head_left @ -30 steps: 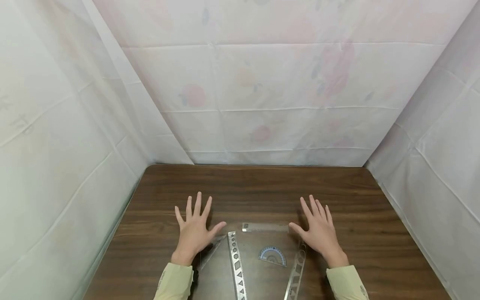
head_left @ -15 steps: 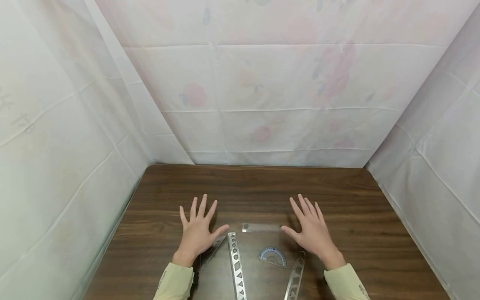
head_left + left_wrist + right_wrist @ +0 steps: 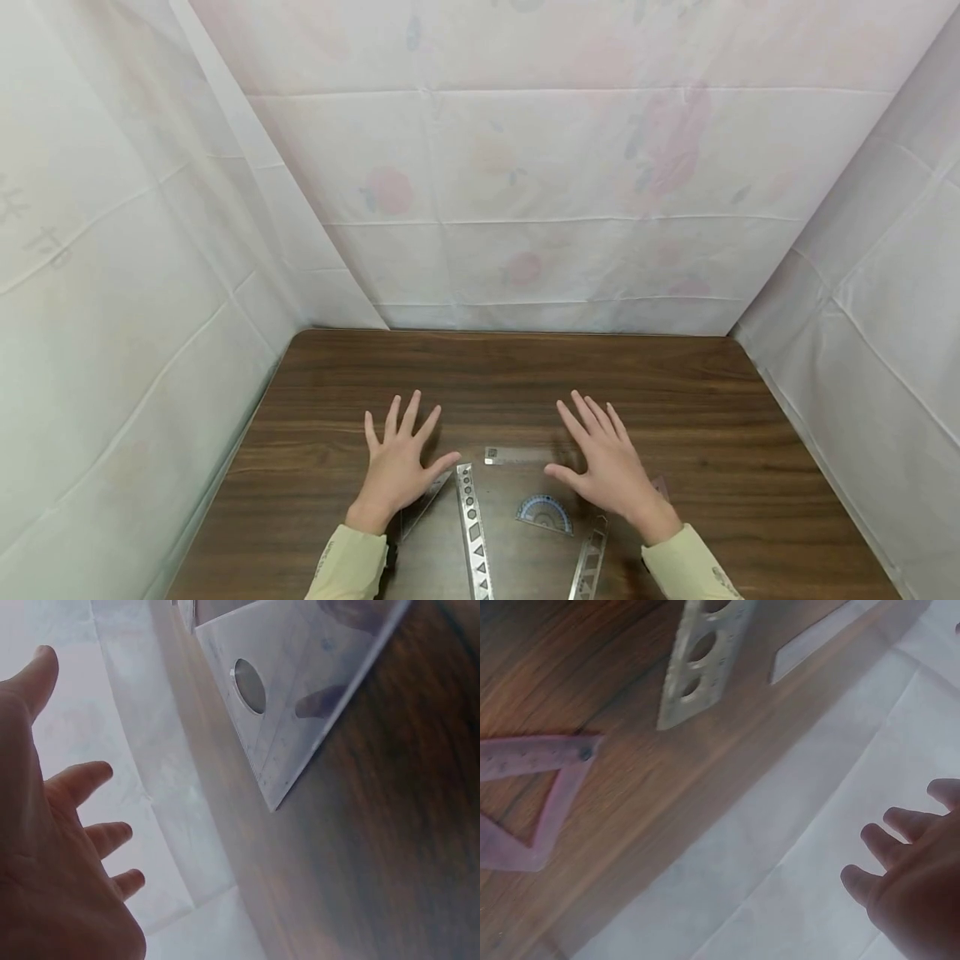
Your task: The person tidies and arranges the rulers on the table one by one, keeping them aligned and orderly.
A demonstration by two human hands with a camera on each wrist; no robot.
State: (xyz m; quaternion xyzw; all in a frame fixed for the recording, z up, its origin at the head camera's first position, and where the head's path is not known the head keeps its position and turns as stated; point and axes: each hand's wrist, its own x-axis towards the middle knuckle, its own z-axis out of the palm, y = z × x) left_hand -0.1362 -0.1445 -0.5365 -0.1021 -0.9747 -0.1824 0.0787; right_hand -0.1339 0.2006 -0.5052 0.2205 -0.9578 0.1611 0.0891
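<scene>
My left hand [image 3: 396, 471] hovers with spread fingers over the left part of the tools and holds nothing. Partly under it lies a clear set square [image 3: 426, 508], whose round hole shows in the left wrist view. To the right of that is a stencil ruler [image 3: 474, 533] with cut-out shapes. My right hand [image 3: 613, 473], also spread and holding nothing, hangs above the right end of a clear ruler [image 3: 517, 456]. A protractor [image 3: 545, 512] with a blue scale and a second stencil ruler [image 3: 590, 558] lie nearby. A pink set square [image 3: 547, 761] is mostly hidden under my right wrist.
The tools lie on a dark wood-grain table [image 3: 510, 375]. Pale printed cloth [image 3: 525, 192] hangs behind it and along both sides. Both stencil rulers run out of the head view at the bottom.
My right hand has moved left, toward the middle, and a pink corner now shows beside its wrist. My left hand has shifted slightly to the right. The tools have stayed in place.
</scene>
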